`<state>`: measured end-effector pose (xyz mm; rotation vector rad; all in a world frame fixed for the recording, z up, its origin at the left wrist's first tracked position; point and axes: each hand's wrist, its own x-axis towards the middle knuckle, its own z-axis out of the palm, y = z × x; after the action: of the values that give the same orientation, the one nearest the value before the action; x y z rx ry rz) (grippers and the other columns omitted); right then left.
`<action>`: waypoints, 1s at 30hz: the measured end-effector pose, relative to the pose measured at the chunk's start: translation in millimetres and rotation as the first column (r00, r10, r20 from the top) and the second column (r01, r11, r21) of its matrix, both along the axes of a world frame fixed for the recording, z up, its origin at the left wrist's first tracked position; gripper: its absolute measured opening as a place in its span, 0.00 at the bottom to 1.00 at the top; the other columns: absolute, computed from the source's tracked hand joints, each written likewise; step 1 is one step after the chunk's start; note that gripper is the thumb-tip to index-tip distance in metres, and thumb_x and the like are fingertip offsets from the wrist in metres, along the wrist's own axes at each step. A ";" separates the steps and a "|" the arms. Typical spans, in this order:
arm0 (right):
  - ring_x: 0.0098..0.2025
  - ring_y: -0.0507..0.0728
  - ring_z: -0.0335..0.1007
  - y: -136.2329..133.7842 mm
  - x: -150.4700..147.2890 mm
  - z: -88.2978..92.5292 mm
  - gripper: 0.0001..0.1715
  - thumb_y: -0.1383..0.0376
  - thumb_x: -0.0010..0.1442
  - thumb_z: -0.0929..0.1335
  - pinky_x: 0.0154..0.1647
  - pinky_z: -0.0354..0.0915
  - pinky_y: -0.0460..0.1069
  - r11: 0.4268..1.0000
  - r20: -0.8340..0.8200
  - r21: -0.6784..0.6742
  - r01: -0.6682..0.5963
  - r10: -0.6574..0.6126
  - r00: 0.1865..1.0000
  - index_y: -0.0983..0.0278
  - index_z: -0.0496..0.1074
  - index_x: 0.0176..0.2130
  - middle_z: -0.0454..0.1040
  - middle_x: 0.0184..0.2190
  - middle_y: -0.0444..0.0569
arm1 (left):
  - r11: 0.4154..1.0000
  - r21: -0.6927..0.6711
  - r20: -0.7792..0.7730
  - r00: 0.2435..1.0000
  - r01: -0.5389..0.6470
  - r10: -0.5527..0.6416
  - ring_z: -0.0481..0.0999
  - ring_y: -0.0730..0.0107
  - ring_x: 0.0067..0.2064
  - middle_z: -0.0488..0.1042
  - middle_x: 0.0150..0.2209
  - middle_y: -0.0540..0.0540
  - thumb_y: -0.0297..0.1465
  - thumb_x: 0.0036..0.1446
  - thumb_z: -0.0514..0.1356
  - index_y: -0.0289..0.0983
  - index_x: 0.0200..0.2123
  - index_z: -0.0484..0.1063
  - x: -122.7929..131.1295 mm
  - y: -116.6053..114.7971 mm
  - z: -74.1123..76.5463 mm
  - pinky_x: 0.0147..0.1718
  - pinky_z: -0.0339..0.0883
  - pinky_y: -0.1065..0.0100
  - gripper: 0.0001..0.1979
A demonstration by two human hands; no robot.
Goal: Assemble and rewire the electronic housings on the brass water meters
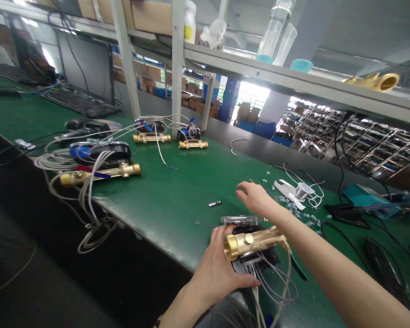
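Observation:
My left hand is wrapped round a brass water meter body with a black housing and several grey cables, near the front edge of the bench. The meter's threaded end faces left. Beyond it my right hand reaches across the bench, fingers curled close together and pointing left. A small dark tip and a bit of blue show beside that hand, perhaps one tool, mostly hidden. A clear plastic piece lies just behind the meter. To its left are a small black part and tiny screws.
More brass meters with cables stand at the left and back. A wire spool and scattered small clear bits lie to the right, near a teal box. A shelf beam crosses above; a monitor stands far left.

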<state>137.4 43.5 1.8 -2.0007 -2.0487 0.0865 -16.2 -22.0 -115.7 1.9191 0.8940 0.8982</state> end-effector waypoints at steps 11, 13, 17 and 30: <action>0.45 0.61 0.65 -124.9 -0.2 8.2 0.18 0.75 0.51 0.64 0.47 0.60 0.57 0.968 0.119 -0.065 -0.242 0.249 0.961 0.66 0.69 0.44 0.71 0.41 0.52 | 0.994 0.107 0.028 1.000 0.011 -0.014 0.58 0.48 0.60 0.60 0.58 0.38 0.35 0.31 0.75 0.41 0.62 0.50 2.3 -1.2 -2.1 0.59 0.58 0.46 0.56; 0.44 0.63 0.65 -124.7 -1.1 -2.4 0.17 0.76 0.51 0.64 0.46 0.59 0.58 0.975 0.120 -0.086 -0.203 0.212 0.970 0.67 0.70 0.42 0.72 0.39 0.53 | 0.992 0.122 0.011 1.000 0.019 -0.020 0.57 0.47 0.61 0.59 0.59 0.37 0.35 0.30 0.75 0.40 0.62 0.50 3.0 -0.7 0.1 0.60 0.56 0.44 0.57; 0.39 0.64 0.68 -120.3 3.3 -14.0 0.12 0.76 0.56 0.62 0.42 0.59 0.57 0.987 0.064 -0.052 -0.149 0.153 0.986 0.67 0.71 0.37 0.73 0.35 0.55 | 0.993 0.104 -0.010 0.999 0.054 -0.053 0.57 0.45 0.63 0.58 0.60 0.37 0.34 0.33 0.74 0.41 0.63 0.49 -2.4 -0.1 10.1 0.61 0.53 0.41 0.55; 0.34 0.60 0.74 -159.8 53.3 -38.8 0.21 0.50 0.58 0.66 0.34 0.68 0.51 0.907 -0.744 0.113 0.405 -0.193 0.639 0.66 0.70 0.38 0.77 0.33 0.52 | 0.970 -0.234 0.180 0.978 -0.063 0.107 0.73 0.69 0.31 0.70 0.29 0.48 0.46 0.63 0.50 0.37 0.32 0.69 -8.1 -50.0 39.3 0.33 0.69 0.68 0.19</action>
<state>190.7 -116.3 -36.9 -1.7103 -1.1343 0.4298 -24.4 -72.0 -76.4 1.5801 0.9268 0.9691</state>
